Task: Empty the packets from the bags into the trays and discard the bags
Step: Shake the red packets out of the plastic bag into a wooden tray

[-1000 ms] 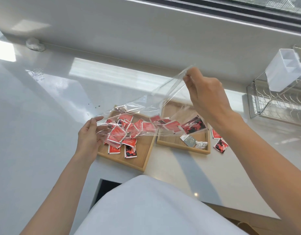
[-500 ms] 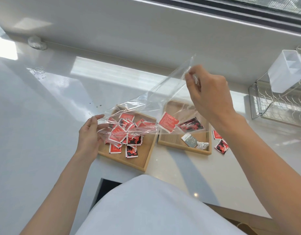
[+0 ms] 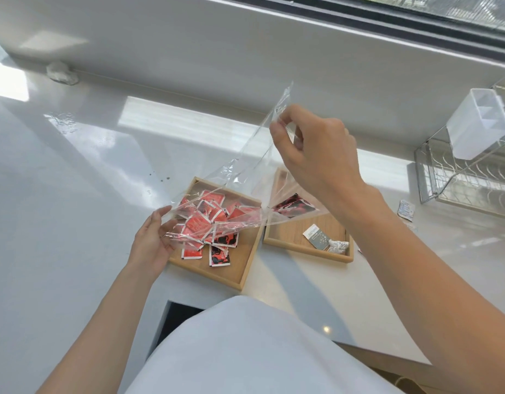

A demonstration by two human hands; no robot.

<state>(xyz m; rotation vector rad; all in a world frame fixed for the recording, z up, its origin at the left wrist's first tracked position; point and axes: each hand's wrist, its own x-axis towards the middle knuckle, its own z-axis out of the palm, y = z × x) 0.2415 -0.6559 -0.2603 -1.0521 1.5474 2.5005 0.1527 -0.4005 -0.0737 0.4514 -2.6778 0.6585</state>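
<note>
A clear plastic bag (image 3: 245, 177) hangs slanted over two wooden trays. My right hand (image 3: 316, 149) pinches its raised far corner. My left hand (image 3: 151, 240) grips its low open end over the left tray (image 3: 240, 268). Several red packets (image 3: 208, 228) lie piled in that tray. One red-and-black packet (image 3: 292, 206) is still inside the bag, above the right tray (image 3: 296, 240). The right tray holds a grey packet (image 3: 316, 236) and a crumpled white wrapper (image 3: 338, 245).
The trays sit on a white counter below a window ledge. A wire dish rack (image 3: 470, 177) with a white plastic caddy (image 3: 478, 123) stands at the right. A small white sachet (image 3: 406, 210) lies near the rack. A crumpled clear bag (image 3: 61, 73) lies far left by the wall.
My right hand has lifted the bag's far corner higher and the bag tilts more steeply. Packets have slid out into the left tray, leaving one in the bag.
</note>
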